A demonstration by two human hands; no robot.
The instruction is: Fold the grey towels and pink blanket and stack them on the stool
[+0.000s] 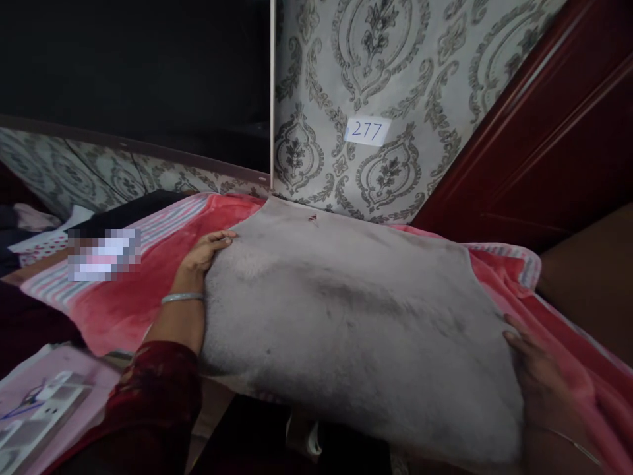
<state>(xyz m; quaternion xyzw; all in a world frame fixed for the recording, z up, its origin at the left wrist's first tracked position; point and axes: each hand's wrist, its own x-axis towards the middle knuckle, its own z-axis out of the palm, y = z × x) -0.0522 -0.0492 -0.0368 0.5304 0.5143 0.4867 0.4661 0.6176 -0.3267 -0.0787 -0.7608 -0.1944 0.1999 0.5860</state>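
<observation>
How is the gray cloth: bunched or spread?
Spread: the gray cloth extends broadly between left hand and right hand. Cannot tell if it's doubled.

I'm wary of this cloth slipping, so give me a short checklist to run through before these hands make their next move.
1. Left hand on the gray cloth: ok, at its left edge.
2. Right hand on the opposite edge: ok.
3. Cloth spread between the hands: ok, opened out wide.
4. Red blanket smooth: not ok, folds show at the right.
5. Cloth free of stains: cannot tell, dark patches may be only shading.
6. Cloth's underside clear: cannot tell, hidden from view.
</observation>
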